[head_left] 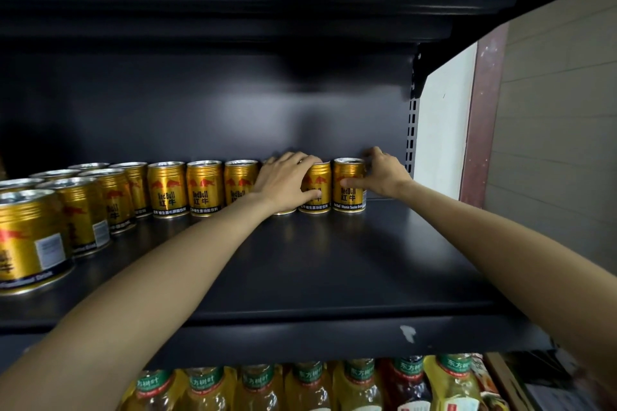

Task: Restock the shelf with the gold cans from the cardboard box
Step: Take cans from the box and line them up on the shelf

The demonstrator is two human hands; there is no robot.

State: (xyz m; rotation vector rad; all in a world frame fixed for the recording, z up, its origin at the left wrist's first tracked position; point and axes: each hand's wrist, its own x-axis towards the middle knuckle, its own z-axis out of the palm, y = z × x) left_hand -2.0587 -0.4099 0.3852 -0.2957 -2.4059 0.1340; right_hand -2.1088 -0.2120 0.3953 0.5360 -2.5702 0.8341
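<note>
1. Hands met at the back row, centre right of the frame: the left hand [287, 178] curled its fingers over a gold can [317, 188], thumb across the label, partly hiding another can beneath the palm.
2. Beside it, the right hand [384, 175] pinched the end can [349, 185], thumb on the front and fingers behind the rim, apparently to press it tight against its neighbour.
3. Gold cans [167, 188] ran leftward along the rear of the black shelf [334, 260], labels facing out, with further rows [80, 210] coming forward at the left edge, suggesting filling from back to front.
4. Bare shelf remained across the centre and right foreground, so restocking looked only partly done.
5. Cardboard box could not be seen; yellow bottles [309, 387] lined the tier below, at the bottom of the frame.
</note>
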